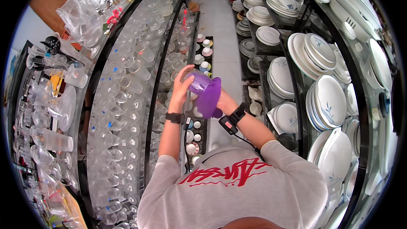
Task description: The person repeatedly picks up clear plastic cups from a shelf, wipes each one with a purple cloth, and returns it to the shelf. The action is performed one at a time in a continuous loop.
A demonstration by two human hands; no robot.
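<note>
My left hand point(182, 89) grips a clear drinking glass point(196, 82) around its side, and the glass is tilted. A purple cloth point(210, 99) covers the end of the glass towards my right hand point(225, 101) and hangs down below it. Purple shows through the glass wall, but I cannot tell how much cloth is inside. The fingers of my right hand are hidden behind the cloth, which they hold against the glass. Both wrists wear black straps with small devices.
Glass shelves of stemware and tumblers point(140, 51) rise close on my left. White plates and dishes point(326, 100) crowd the black-framed shelves on my right. Cups and saucers point(192, 148) stand low beside the narrow aisle floor point(224, 43). A clear plastic bag point(79, 22) lies upper left.
</note>
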